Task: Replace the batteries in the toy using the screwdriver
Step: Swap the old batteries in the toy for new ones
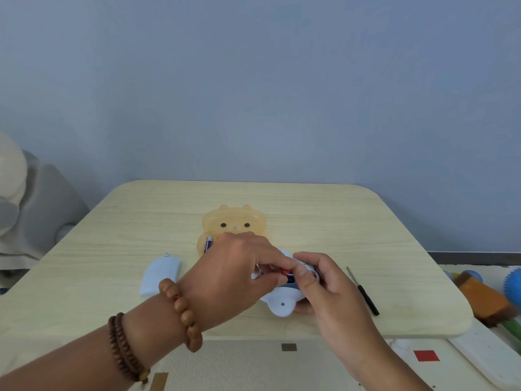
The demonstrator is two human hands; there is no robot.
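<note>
A white toy (280,303) lies on the pale wooden table (112,221), back side up, with its battery compartment uncovered. My right hand (324,289) grips the toy from the right, thumb over the compartment. My left hand (239,269) pinches a red and blue battery (287,273) at the compartment. The white battery cover (160,275) rests to the left. A black screwdriver (363,292) lies to the right of my right hand. An orange translucent bear-shaped case (234,221) behind my hands holds another battery (209,243).
Coloured toys, among them a brown block (485,300) and a blue spiky ball (513,289), lie on the floor at the right. A grey and cream cushion (28,207) sits at the left. The table's front edge is just below the toy.
</note>
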